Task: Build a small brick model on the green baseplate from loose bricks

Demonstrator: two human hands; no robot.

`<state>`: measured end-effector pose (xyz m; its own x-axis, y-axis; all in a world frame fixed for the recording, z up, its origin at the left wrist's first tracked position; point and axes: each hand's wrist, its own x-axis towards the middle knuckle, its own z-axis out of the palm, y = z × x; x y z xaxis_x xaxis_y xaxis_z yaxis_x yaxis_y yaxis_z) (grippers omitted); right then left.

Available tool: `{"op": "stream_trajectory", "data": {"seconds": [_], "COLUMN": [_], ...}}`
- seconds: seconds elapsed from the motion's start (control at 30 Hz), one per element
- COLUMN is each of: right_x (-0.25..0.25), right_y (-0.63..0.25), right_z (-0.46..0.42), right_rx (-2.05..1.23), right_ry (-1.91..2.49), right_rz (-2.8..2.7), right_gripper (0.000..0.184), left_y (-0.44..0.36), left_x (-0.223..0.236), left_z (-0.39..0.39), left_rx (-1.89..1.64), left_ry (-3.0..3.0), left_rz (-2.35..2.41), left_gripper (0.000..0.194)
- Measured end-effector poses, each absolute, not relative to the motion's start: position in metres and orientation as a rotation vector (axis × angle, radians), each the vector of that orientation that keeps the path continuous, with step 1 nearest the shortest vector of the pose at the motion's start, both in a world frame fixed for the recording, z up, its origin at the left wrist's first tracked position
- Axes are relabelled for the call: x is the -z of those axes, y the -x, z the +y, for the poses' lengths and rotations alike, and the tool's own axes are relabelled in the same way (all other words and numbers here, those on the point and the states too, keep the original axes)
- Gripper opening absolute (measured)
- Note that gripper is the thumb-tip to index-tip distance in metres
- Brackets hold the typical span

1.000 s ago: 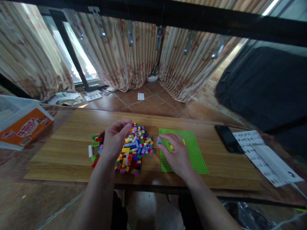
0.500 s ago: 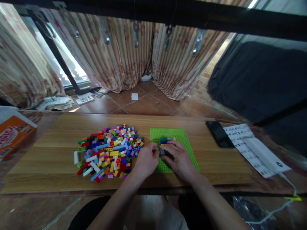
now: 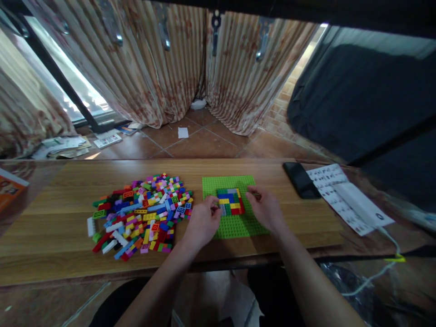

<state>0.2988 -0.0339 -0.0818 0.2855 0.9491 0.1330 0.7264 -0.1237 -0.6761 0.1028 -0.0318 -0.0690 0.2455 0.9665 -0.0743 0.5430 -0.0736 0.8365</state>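
Observation:
A bright green studded baseplate (image 3: pixel 235 229) lies on the wooden table. On it sits a low block of toy bricks (image 3: pixel 230 201) in blue, yellow, red, green and grey. My left hand (image 3: pixel 202 221) is beside the left edge of this block, its fingers curled together; what they hold, if anything, is hidden. To the right of the block, my right hand (image 3: pixel 267 210) hovers over the plate's right side, apart from the bricks. Its fingers are bent, with a gap between thumb and forefinger and no brick visible there. Left of the plate spreads a pile of loose bricks (image 3: pixel 146 211) in many colours.
A black phone (image 3: pixel 301 180) lies right of the plate, touching a printed sheet (image 3: pixel 329 175). A white device (image 3: pixel 363 203) with a cable rests on the paper. An orange box (image 3: pixel 11 188) stands at the far left. Curtains (image 3: pixel 177 68) hang beyond the table.
My right hand has lifted off the bricks and moved right, uncovering the assembled block. My left hand stays at the block's left side. The whole view has shifted slightly.

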Motion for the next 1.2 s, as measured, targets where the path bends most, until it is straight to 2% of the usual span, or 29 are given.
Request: {"op": "stream_trajectory", "data": {"seconds": [0.43, 0.63, 0.83, 1.0, 1.2], "right_x": [0.074, 0.074, 0.078, 0.079, 0.076], "right_y": [-0.288, -0.279, -0.276, -0.277, -0.266], "right_z": [-0.040, -0.045, -0.044, -0.042, -0.044], "right_rx": [-0.451, -0.438, -0.430, -0.432, -0.423], "right_ry": [1.893, 1.926, 1.894, 1.902, 1.948], "right_rz": [-1.654, -1.678, -1.722, -1.725, -1.706], "right_gripper": [0.038, 0.047, 0.038, 0.039, 0.060], "left_y": [-0.110, -0.111, -0.110, -0.110, -0.110], "left_x": [0.072, 0.078, 0.081, 0.088, 0.091], "left_z": [-0.026, -0.019, -0.016, -0.011, -0.005], "left_rx": [-0.648, -0.655, -0.646, -0.638, -0.606], "left_ry": [-1.699, -1.655, -1.649, -1.670, -1.660], "left_rz": [1.492, 1.571, 1.581, 1.592, 1.565], "left_gripper": [0.024, 0.029, 0.024, 0.027, 0.027]}}
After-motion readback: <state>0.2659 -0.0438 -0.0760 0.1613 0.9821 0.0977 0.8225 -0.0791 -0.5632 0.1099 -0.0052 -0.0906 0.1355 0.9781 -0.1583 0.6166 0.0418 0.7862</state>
